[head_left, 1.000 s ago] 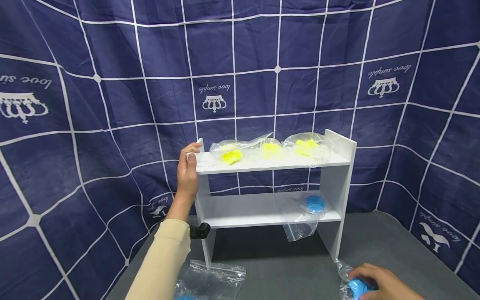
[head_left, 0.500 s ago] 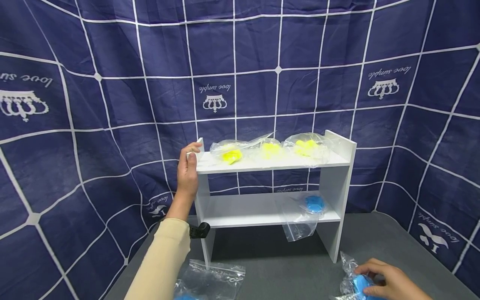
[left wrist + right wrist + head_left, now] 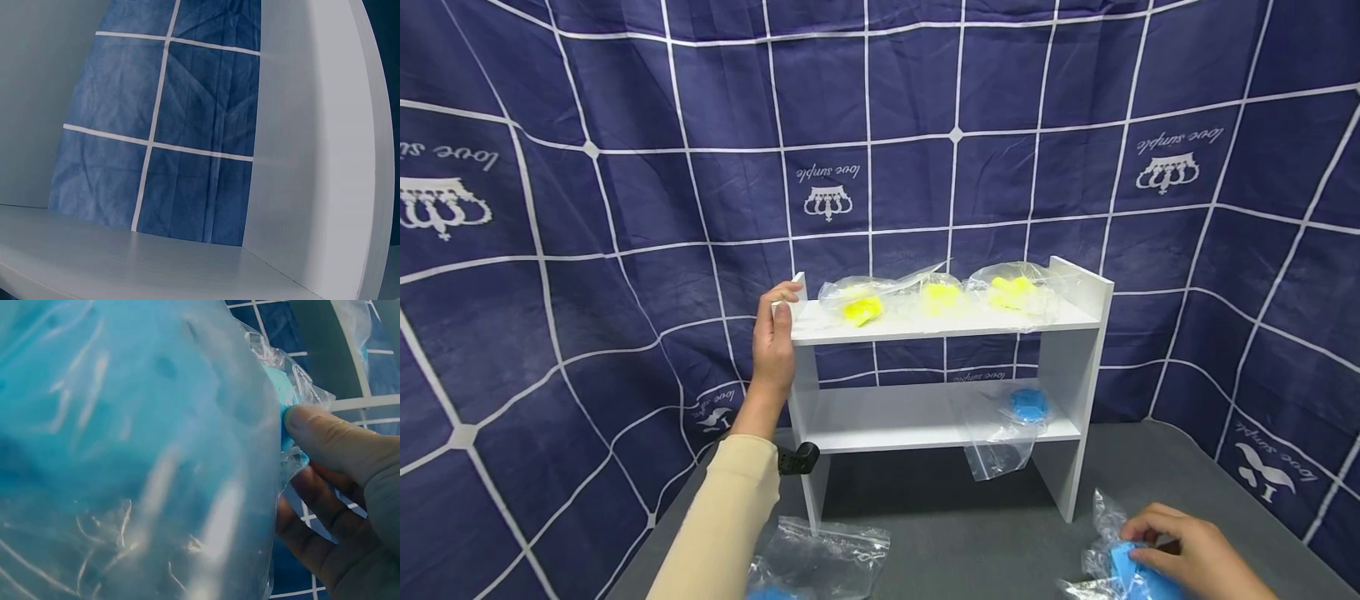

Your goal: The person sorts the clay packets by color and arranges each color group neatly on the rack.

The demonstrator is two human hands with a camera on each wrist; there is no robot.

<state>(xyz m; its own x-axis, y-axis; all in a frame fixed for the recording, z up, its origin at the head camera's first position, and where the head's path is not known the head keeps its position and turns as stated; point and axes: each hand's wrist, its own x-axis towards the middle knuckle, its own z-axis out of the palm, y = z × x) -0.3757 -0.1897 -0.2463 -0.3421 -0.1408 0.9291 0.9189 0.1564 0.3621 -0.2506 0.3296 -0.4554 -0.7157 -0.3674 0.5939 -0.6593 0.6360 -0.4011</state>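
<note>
My left hand [image 3: 773, 342] grips the upper left side panel of a white two-tier shelf [image 3: 880, 417]; the left wrist view shows only the shelf boards and the cloth behind. At the lower right, my right hand [image 3: 1187, 546] pinches a clear plastic bag with a soft-looking blue lump [image 3: 1123, 568] inside. The right wrist view has this bag [image 3: 156, 437] large and close, thumb [image 3: 312, 428] on its edge. Three bagged yellow lumps [image 3: 1011, 292] lie along the top board. On the lower board, a blue lump [image 3: 1028, 405] sits in a zip bag whose end hangs over the front edge.
Another zip bag [image 3: 842, 550] with a blue lump [image 3: 771, 593] lies on the dark grey table [image 3: 955, 558] at the front left, partly cut off by the frame. A navy cloth [image 3: 910, 192] with white grid lines hangs behind and at both sides.
My right hand has moved slightly to the right and up with the blue lump's bag, away from the shelf's right foot. The left hand stays on the side panel.
</note>
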